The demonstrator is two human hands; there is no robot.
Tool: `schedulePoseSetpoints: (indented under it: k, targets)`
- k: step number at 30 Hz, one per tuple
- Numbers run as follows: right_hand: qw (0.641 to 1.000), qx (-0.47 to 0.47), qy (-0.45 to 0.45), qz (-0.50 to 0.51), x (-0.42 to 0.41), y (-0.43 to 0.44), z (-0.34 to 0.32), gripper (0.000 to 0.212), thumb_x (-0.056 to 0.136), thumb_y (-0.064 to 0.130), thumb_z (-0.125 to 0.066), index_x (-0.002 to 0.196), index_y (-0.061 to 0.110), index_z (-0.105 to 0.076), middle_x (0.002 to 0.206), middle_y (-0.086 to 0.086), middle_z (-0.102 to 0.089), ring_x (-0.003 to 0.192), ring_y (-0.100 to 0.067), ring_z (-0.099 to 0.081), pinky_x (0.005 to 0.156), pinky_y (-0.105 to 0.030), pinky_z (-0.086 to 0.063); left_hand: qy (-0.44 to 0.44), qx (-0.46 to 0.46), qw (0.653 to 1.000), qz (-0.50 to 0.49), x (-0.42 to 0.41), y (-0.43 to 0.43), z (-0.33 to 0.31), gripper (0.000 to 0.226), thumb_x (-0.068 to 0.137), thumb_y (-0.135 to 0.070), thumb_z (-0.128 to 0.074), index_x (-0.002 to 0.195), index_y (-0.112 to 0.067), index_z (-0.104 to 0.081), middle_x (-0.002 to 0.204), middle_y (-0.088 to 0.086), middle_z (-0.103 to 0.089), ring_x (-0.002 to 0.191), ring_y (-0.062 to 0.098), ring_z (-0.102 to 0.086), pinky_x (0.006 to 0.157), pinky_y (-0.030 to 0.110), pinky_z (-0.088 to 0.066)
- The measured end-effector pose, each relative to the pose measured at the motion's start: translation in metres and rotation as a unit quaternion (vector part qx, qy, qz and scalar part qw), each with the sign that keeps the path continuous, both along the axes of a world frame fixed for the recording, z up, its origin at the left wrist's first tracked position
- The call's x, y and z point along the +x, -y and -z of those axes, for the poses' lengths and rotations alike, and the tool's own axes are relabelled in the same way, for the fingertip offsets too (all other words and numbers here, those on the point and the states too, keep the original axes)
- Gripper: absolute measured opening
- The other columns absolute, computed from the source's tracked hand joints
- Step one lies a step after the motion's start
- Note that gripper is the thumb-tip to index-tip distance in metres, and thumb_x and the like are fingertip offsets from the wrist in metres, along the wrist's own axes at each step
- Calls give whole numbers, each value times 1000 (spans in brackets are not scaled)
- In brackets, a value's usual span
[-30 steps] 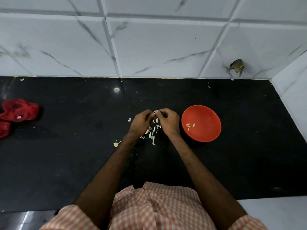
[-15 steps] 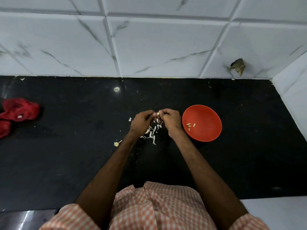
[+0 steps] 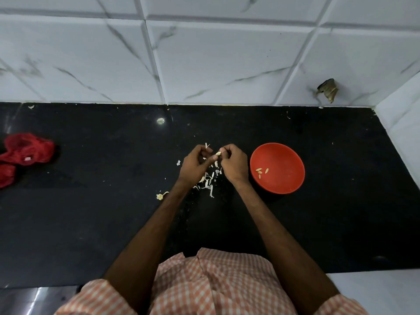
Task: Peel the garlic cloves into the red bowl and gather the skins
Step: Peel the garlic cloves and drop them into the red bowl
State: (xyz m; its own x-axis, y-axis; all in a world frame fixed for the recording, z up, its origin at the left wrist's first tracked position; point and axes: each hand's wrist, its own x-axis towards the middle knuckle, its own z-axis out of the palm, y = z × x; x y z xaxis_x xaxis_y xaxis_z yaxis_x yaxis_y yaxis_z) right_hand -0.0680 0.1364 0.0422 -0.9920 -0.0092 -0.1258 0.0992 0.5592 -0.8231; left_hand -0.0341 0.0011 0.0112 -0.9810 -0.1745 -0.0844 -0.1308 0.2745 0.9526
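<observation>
Over the black counter, my left hand and my right hand meet fingertip to fingertip around a small pale garlic clove. Both hands pinch it. A sliver of white skin sticks up by my left fingers. Beneath the hands lies a loose heap of white garlic skins. The red bowl stands just right of my right hand and holds three peeled cloves.
A garlic stem stub lies left of my left forearm, and a skin scrap sits near the left hand. Red mesh bags lie at the far left. White tiled walls close the back and right.
My hands have shifted slightly apart at the fingertips and the clove now shows between them. A strip of skin has lifted by my left fingers. The bowl has not moved.
</observation>
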Motion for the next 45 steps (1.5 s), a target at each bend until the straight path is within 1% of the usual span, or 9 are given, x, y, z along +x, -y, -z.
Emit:
schedulePoseSetpoints:
  k: [7,13,18,23,28,32,36,40,45]
  targets:
    - [997,55,30,-46,-3,0,2,16,100,29,-57,100,18,-69,93,4,-70,85,-11,-64,73,-32,-52,-55,18,998,25,-1,-1,-5,24,87,-15,-75,110,-16,-69,85,0,-74,82,20,-72,80,46,-59]
    - [981,-137,139,-1,-3,5,9,22,102,18,-54,87,17,-70,79,1,-67,77,-14,-62,72,-34,-48,-31,111,993,4,0,-4,-6,22,95,-10,-64,116,-11,-71,88,13,-74,70,29,-63,63,43,-53]
    - [994,-61,92,-12,-5,4,7,19,101,22,-56,97,11,-71,85,-2,-69,80,-15,-63,79,-35,-51,12,159,986,-40,3,-5,-10,9,96,-13,-64,102,-8,-69,81,4,-72,66,16,-67,46,27,-51]
    - [997,44,43,-56,-4,1,4,16,100,25,-58,97,15,-69,92,1,-71,87,-15,-66,81,-38,-54,20,231,966,-112,0,0,-5,10,94,-14,-67,97,-7,-73,83,9,-72,71,22,-63,52,28,-51]
    - [985,140,-38,-94,-2,-1,1,8,97,21,-63,94,16,-68,92,2,-70,84,-13,-66,76,-39,-55,9,239,964,-119,-3,-1,-1,7,91,-13,-70,93,-11,-77,93,13,-74,88,25,-67,87,48,-54]
    - [991,59,-93,-81,-1,-2,-1,11,96,8,-59,101,12,-69,101,1,-68,92,-10,-63,80,-32,-53,5,219,967,-127,-3,0,-2,7,89,-14,-72,92,-10,-77,93,16,-75,89,27,-69,90,52,-56]
    - [994,22,-68,-83,1,4,4,15,93,28,-69,93,13,-70,90,3,-71,83,-10,-67,76,-36,-57,8,206,971,-121,-2,-3,-8,10,90,-12,-71,91,-3,-74,88,11,-74,85,19,-69,84,37,-57]
    - [997,9,-64,-51,0,6,4,15,93,26,-69,89,11,-69,86,1,-71,78,-12,-67,70,-35,-57,62,251,959,-112,-2,-5,-12,19,95,-17,-66,80,-7,-71,74,6,-68,67,16,-62,61,28,-52]
    - [976,-207,72,-5,-1,6,-1,14,98,17,-63,95,6,-71,88,-8,-73,73,-14,-68,54,-23,-51,125,333,933,-61,-2,3,-11,19,95,-26,-64,97,-10,-75,85,6,-71,67,17,-65,61,29,-50]
